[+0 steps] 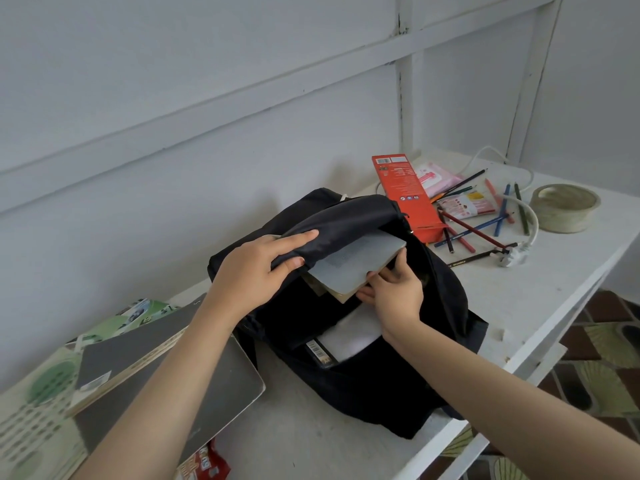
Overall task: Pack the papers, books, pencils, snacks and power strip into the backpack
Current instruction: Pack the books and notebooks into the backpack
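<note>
Left hand: clenched on the backpack's top flap, fingers over the fabric and thumb under it, flap lifted off the opening.
Right hand: fingers curled round the lower edge of a grey book. The book is tilted, with its far end under the flap and its near end sticking out of the opening. A tan-edged book lies just beneath it; can't tell whether the hand grips that one too.

The black backpack lies flat mid-tabletop with its mouth toward the camera. Inside are white papers and a dark item with a barcode label beside them.

The white tabletop is worn and chipped at the front edge.
- Right of the bag: an orange-red pencil box touches the bag, and loose coloured pencils are scattered past it.
- Behind the pencils: a pink snack packet and a second packet.
- A white cable runs through the pencils and ends in a white plug. The strip body is not identifiable.
- Far right: a tape roll.
- Left: a stack of dark grey notebooks on a green-printed book, overhanging the front edge.
- A red snack wrapper pokes out from under that stack.

Room: a white panelled wall behind and a patterned tile floor lower right.
</note>
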A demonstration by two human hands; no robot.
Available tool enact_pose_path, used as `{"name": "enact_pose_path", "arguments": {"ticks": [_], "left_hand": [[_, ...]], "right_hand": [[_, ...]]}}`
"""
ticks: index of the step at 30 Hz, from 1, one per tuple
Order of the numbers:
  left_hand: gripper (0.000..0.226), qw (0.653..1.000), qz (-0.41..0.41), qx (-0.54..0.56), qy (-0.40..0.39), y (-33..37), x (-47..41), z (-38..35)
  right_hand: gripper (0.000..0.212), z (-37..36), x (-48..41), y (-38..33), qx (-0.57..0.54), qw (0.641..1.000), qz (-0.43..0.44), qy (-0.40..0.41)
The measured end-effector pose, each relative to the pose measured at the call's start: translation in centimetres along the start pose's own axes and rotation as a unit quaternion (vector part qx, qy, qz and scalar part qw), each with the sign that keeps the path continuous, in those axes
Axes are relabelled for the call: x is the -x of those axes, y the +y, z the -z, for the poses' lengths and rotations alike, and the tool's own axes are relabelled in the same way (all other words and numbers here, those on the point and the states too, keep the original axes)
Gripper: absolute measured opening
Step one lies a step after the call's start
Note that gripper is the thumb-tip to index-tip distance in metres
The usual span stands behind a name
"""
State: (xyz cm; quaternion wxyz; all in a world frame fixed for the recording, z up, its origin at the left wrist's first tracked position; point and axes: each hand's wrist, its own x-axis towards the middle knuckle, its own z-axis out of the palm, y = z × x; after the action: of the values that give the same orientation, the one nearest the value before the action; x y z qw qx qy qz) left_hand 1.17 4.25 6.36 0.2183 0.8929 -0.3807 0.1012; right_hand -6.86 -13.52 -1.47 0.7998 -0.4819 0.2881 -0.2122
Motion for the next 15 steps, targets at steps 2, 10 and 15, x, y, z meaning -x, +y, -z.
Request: {"name": "enact_pose_path", "arguments": {"ticks": [2, 10, 15], "left_hand": [[0.045, 1.0, 0.003, -0.002, -0.003, 0.0, 0.0, 0.0], [0.044, 1.0, 0.006, 0.002, 0.008, 0.0, 0.3, -0.2], [0.044, 1.0, 0.005, 0.003, 0.004, -0.1, 0.1, -0.3]], "right_hand": [[0.072, -0.6, -0.4, 0.0, -0.014, 1.0, -0.011, -0.005], [0.08, -1.7, -1.1, -1.1, 0.106, 0.983, -0.084, -0.124], [0.09, -2.1, 0.3, -1.0, 0.141, 0.968, -0.106, -0.181]]}}
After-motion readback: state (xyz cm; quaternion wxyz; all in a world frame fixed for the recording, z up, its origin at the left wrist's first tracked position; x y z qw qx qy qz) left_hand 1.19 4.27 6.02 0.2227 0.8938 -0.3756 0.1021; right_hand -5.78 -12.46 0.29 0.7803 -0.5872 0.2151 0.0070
